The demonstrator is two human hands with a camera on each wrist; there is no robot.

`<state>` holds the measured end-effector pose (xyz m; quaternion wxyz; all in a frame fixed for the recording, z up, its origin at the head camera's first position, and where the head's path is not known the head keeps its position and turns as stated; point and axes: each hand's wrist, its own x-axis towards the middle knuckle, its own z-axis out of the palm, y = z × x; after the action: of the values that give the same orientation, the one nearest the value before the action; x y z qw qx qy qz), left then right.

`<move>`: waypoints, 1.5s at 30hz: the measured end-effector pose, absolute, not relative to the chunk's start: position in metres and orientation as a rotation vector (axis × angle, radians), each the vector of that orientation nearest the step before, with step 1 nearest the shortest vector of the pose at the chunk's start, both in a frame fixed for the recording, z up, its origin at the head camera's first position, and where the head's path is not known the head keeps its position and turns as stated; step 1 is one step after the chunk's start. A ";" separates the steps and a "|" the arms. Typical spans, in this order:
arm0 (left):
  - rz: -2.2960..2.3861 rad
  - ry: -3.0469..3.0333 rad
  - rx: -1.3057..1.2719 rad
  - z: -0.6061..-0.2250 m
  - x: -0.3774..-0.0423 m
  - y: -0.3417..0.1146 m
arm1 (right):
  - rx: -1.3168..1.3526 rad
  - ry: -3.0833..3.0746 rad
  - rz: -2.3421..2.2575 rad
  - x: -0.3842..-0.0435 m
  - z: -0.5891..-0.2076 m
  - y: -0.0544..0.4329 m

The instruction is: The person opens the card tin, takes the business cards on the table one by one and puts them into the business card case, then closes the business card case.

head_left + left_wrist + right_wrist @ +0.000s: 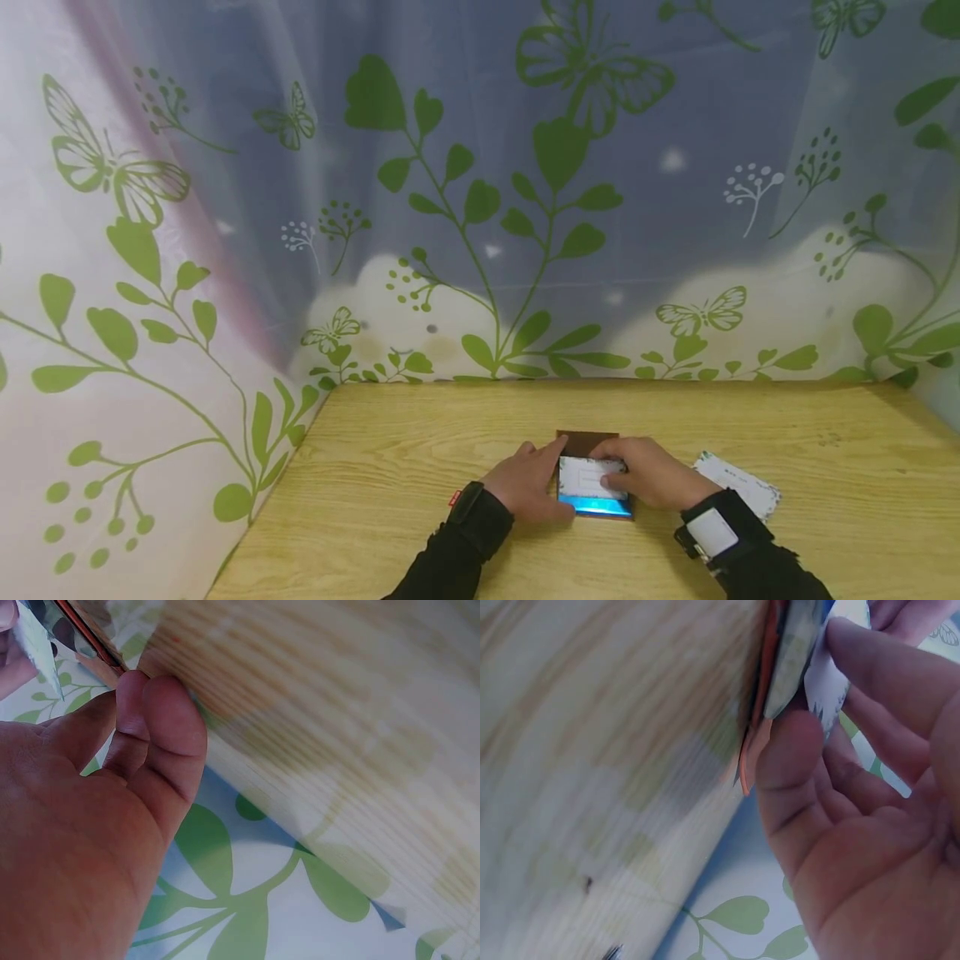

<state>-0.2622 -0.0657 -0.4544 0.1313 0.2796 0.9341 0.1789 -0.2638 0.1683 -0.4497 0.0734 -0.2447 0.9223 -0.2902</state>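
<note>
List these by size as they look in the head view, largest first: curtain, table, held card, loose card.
1. Curtain
2. Table
3. Held card and loose card: unsure; they look alike, and the black wristband partly covers the loose one.

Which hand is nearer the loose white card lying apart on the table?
Right. The right hand is just left of the loose white card, its wristband partly covering it; the left hand is farther left.

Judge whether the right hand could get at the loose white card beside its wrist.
Probably not yet: the right hand pinches another card, though the loose white card lies close by, its visible part uncovered.
</note>
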 end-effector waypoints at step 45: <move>0.521 2.718 0.845 -0.454 -0.260 -0.066 | -0.694 2.706 -0.864 -0.256 -0.440 0.175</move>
<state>-0.2596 -0.0662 -0.4544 0.1236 0.2899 0.9321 0.1787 -0.2559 0.1747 -0.4402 0.1083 -0.2359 0.9199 -0.2938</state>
